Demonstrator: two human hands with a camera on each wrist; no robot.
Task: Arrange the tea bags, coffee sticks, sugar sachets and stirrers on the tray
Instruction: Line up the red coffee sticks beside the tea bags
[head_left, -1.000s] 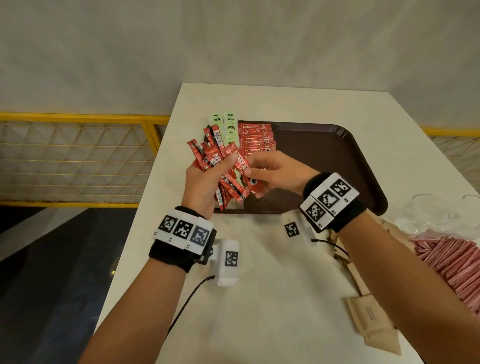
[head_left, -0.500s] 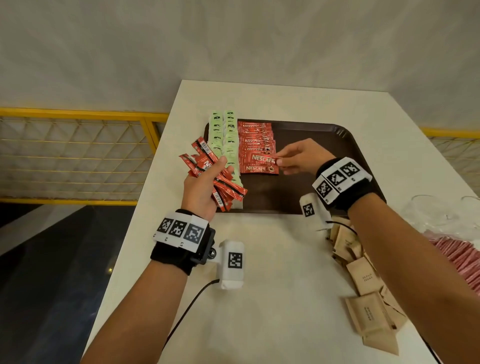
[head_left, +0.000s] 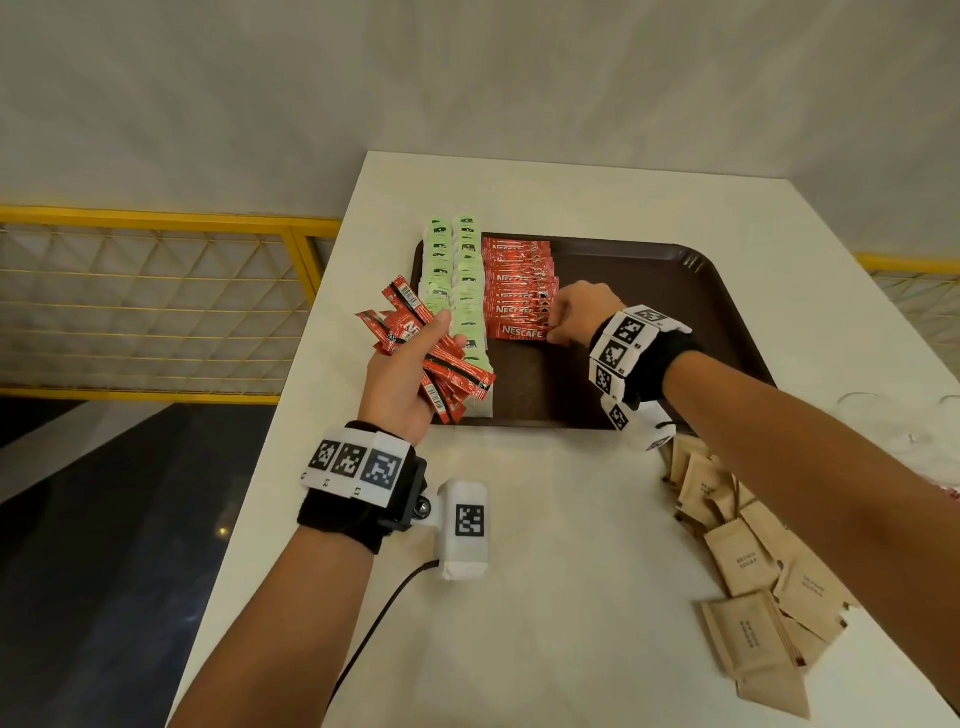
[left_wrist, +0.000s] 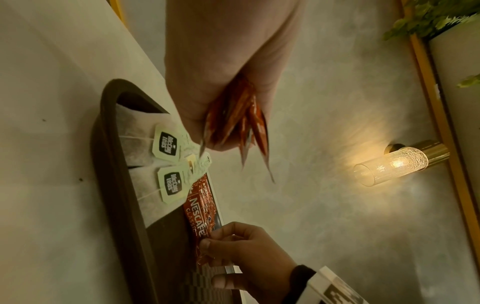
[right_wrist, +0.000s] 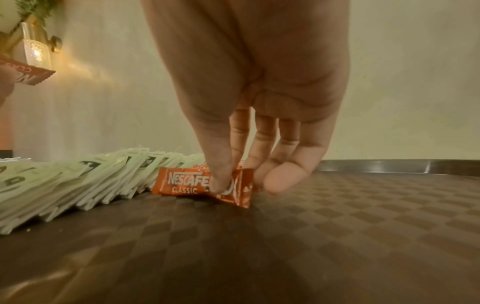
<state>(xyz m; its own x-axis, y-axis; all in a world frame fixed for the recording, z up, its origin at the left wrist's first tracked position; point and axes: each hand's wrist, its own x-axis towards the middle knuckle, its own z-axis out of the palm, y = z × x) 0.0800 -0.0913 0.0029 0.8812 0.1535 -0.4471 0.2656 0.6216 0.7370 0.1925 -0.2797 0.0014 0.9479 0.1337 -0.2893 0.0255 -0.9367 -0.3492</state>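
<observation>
A: What's the biggest thing here?

B: The white worktop (head_left: 545, 597), with the dark brown tray (head_left: 639, 291) lying on its far half.

A: And on the tray?

B: Along its left side, two rows of pale green tea bags (head_left: 457, 280) run front to back, overlapping. Just right of them is a column of red coffee sticks (head_left: 519, 280), each lying crosswise, long axis left to right, lettering upright to the wearer.

A: Where are the hands?

B: The right hand (head_left: 582, 317) is over the tray at the near end of that column. Its thumb and fingers pinch the right end of the nearest coffee stick (right_wrist: 197, 183), which lies flat on the tray, touching the tea bags at its left end.

A: The left?

B: The left hand (head_left: 405, 384) hovers at the tray's left front corner, gripping a fanned bundle of coffee sticks (head_left: 421, 343). Their long axes slant from far left to near right.

A: Anything off the tray?

B: A loose heap of tan sugar sachets (head_left: 753, 587) on the worktop at the near right, well apart from both hands.
</observation>
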